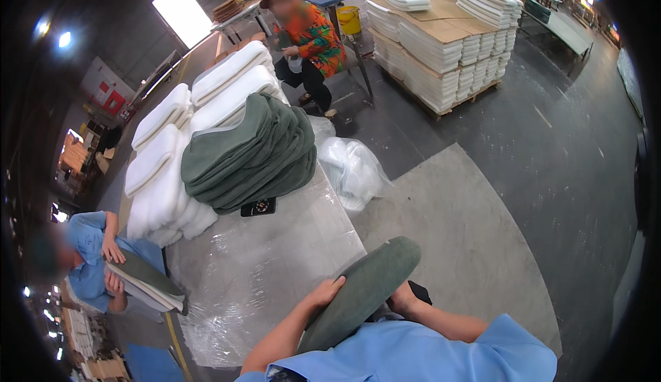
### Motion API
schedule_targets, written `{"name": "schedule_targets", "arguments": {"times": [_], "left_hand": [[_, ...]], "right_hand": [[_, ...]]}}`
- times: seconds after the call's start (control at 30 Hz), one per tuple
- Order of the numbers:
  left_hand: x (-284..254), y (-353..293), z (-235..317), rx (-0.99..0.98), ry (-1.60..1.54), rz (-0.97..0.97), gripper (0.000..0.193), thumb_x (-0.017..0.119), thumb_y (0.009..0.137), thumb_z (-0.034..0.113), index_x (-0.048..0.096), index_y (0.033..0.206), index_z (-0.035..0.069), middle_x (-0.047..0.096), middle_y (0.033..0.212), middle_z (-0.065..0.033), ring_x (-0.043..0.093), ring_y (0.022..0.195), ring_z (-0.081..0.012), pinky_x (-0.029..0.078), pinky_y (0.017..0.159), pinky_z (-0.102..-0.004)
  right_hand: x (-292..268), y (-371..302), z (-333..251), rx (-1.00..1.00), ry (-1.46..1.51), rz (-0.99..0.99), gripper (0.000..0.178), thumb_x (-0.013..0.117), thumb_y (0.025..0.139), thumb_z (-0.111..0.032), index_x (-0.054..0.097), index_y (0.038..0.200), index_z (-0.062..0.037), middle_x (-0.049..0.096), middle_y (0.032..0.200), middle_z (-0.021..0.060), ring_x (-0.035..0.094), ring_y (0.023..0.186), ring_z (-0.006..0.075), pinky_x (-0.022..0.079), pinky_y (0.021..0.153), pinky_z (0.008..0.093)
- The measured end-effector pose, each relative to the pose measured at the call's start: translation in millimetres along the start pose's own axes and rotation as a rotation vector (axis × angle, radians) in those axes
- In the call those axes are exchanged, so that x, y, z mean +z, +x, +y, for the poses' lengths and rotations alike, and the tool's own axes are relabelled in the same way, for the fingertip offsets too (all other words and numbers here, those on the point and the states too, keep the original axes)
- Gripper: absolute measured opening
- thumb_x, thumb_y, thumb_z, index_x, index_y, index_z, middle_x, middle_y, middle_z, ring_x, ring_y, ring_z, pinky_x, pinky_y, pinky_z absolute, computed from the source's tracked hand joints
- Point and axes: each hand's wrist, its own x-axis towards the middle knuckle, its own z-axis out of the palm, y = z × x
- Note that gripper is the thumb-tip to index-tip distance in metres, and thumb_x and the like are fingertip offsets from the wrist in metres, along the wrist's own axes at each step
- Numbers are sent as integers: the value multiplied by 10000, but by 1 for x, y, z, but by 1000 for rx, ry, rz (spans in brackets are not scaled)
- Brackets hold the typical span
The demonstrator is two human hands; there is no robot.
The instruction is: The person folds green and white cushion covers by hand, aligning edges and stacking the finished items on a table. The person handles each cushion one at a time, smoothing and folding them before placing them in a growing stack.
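Holding a long dark-green piece (pixel 365 292) in front of the body, beside the desk's (pixel 310 223) right edge, apparently partway through handling this single item. Grasping its left side with the left fingers (pixel 335 285); supporting the opposite side with the right fingers (pixel 399 298), partly hidden behind it, so cannot tell how tightly. Probably calls for a steady grip on both sides to keep the cloth even. Shows a matt, suede-like surface, a rounded far end and a gently bulging length. Compare with the slumped heap of green pieces (pixel 248 155) by the desk's right edge, toward its far end, folded in thick, soft layers beside fluffy white stacks (pixel 162 168) along the left edge. Note also glossy, wrinkled clear film (pixel 213 330) over the desk.
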Motion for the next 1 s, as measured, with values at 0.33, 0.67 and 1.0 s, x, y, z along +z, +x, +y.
{"name": "schedule_targets", "arguments": {"times": [0.33, 0.67, 1.0], "left_hand": [[11, 26, 52, -23, 153, 247, 482, 660, 986, 469, 725, 1189, 37, 730, 1147, -274, 691, 1112, -455, 538, 945, -528], [30, 58, 83, -52, 296, 461, 444, 505, 1086, 427, 714, 1049, 37, 743, 1062, -249, 702, 1006, -473, 528, 886, -604], [48, 82, 43, 299, 376, 885, 309, 665, 1007, 351, 583, 832, 110, 629, 795, -116, 663, 743, -367, 520, 658, -518]], "right_hand": [[-8, 12, -14, 113, -35, 197, 314, 686, 1004, -146, 678, 1290, -14, 757, 1169, 132, 725, 1020, 280, 580, 910, 429], [-36, 42, 4, 66, 625, -47, 375, 700, 1009, -229, 676, 1324, -26, 752, 1204, 109, 732, 1046, 276, 588, 936, 428], [-42, 69, 16, 221, 459, 97, 396, 706, 1005, -243, 673, 1335, -25, 747, 1220, 108, 732, 1046, 274, 587, 935, 425]]}}
